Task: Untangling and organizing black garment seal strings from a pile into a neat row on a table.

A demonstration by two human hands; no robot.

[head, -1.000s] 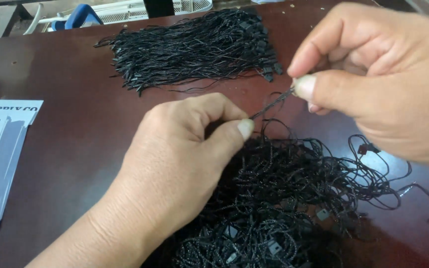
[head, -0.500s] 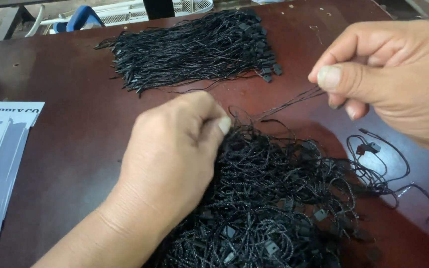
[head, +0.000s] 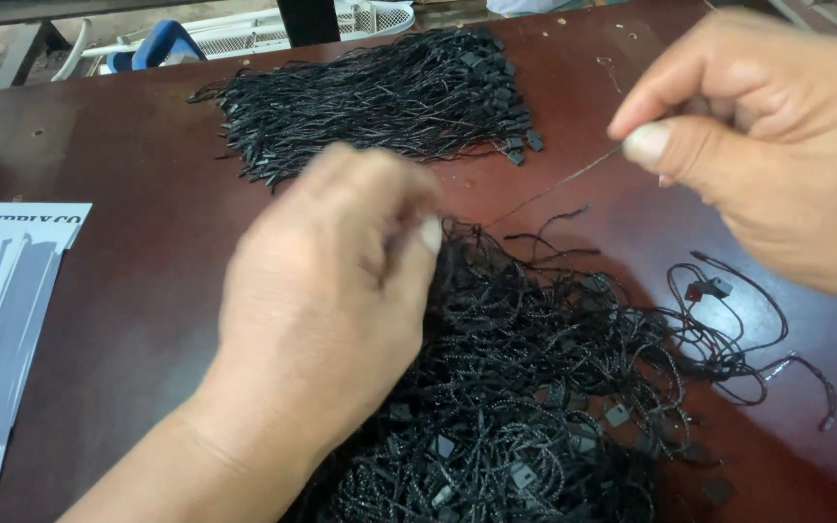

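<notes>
Right hand (head: 777, 145), upper right of frame, has thumb & forefinger pinched tight on one thin black string (head: 559, 186); the string runs taut, slanting down-left from the pinch to the top edge of the tangled pile (head: 535, 387). That pile of loose black cords w/ small square plastic tags fills lower centre to lower right, resting on the dark red-brown table (head: 128, 291). Left hand (head: 331, 300), centre-left, is blurred; knuckles up, fingers curled down onto the pile's upper left edge, thumb tip beside the spot where the taut string leaves the heap. Looks like a narrow pinch on the cords but can't tell for sure whether it grips them or just presses, since blur + fingers hide the contact. A few stray looped cords (head: 728, 329) trail off the pile at right-centre, below the right hand, lying flat on the table. Upper centre: a second, neater bundle (head: 380, 97) of the same black cords, laid roughly parallel, tag ends toward the right, well apart from both hands. Far left edge: grey-white flat packet (head: 2, 329), partly cut off by frame. Top edge, past the table: blue & white objects, too cropped to ID.
</notes>
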